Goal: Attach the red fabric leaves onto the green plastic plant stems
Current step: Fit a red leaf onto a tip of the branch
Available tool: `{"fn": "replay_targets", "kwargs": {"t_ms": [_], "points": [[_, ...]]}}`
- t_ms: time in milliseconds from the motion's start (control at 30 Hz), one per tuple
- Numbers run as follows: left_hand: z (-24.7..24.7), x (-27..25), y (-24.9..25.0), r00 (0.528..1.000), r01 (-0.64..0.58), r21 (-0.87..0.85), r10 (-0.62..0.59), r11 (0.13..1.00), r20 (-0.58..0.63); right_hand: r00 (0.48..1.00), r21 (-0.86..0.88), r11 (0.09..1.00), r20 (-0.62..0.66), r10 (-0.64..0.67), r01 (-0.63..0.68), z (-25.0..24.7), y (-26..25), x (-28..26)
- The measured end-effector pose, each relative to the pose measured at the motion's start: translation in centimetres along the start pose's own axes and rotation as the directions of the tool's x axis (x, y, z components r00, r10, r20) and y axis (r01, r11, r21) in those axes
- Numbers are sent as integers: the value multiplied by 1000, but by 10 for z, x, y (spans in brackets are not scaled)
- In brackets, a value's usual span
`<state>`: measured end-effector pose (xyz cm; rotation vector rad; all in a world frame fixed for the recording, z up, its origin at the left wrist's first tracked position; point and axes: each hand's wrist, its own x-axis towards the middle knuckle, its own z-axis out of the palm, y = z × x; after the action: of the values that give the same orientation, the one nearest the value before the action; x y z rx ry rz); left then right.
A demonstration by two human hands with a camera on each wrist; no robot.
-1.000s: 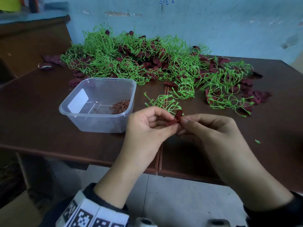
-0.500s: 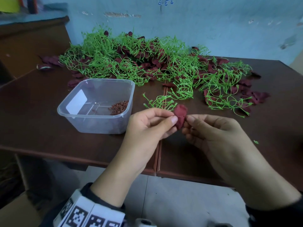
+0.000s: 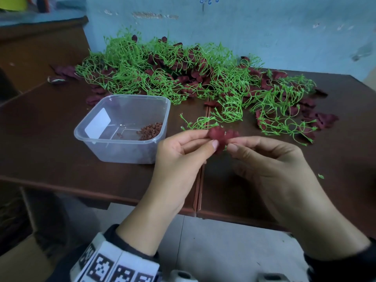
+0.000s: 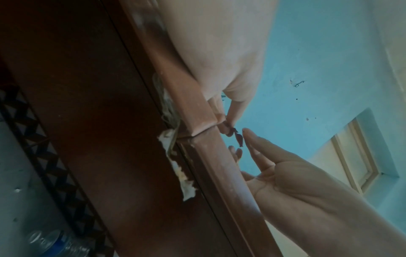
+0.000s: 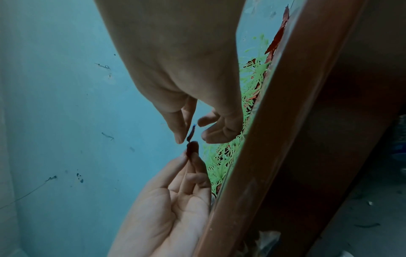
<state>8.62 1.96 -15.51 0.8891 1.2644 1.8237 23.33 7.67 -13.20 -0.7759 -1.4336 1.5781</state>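
Over the table's front middle, my left hand (image 3: 211, 138) pinches a green plastic stem sprig (image 3: 200, 123) together with a dark red fabric leaf (image 3: 217, 136), thumb pressed on the leaf's face. Close beside it, my right hand (image 3: 232, 142) pinches a second red leaf (image 3: 233, 134) between thumb and forefinger. In the right wrist view that leaf (image 5: 192, 147) stands in my right fingertips, just below the left hand's leaf (image 5: 190, 133). In the left wrist view a leaf (image 4: 239, 139) hangs between the two hands. The sprig's base is hidden behind my left fingers.
A clear plastic tub (image 3: 140, 97) stands left of my hands, with reddish-brown bits (image 3: 150, 128) in one corner. A big heap of green stems (image 3: 154, 72) and loose red leaves (image 3: 323, 121) covers the back of the brown table (image 3: 50, 139). A wooden cabinet (image 3: 40, 51) stands far left.
The hands have risen slightly and drawn a little apart. The leaf, first a small edge pinched between both hands, now faces up in the left hand, with a second leaf in the right.
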Motion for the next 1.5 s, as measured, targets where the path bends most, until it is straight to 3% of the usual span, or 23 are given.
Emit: {"fn": "replay_targets", "kwargs": {"t_ms": [133, 300, 533, 767, 1000, 1267, 1400, 1500], "points": [[2, 0, -2, 999, -36, 18, 36, 999, 15, 1000, -24, 999, 1, -29, 29, 2, 0, 0], [0, 0, -3, 990, -74, 66, 65, 995, 129, 1000, -26, 999, -9, -18, 18, 1, 2, 2], [-2, 1, -2, 985, -36, 104, 18, 994, 173, 996, -30, 996, -6, -84, 84, 0, 4, 4], [-3, 1, -2, 967, 66, 69, -81, 995, 242, 983, -182, 967, 0, -184, 180, -4, 1, 4], [-3, 2, -4, 960, -12, 107, -19, 994, 281, 925, -432, 837, -17, -379, 335, -7, -4, 2], [-1, -3, 0, 965, -235, 234, 198, 943, 173, 932, -471, 824, -12, -362, 315, -7, -9, 0], [-1, -3, 0, 970, -180, 238, 132, 954, 203, 943, -418, 868, -70, -325, 268, -7, -5, 1], [0, -3, 2, 963, -158, 258, 92, 953, 252, 957, -409, 875, -9, -289, 260, -5, -6, 0]]}}
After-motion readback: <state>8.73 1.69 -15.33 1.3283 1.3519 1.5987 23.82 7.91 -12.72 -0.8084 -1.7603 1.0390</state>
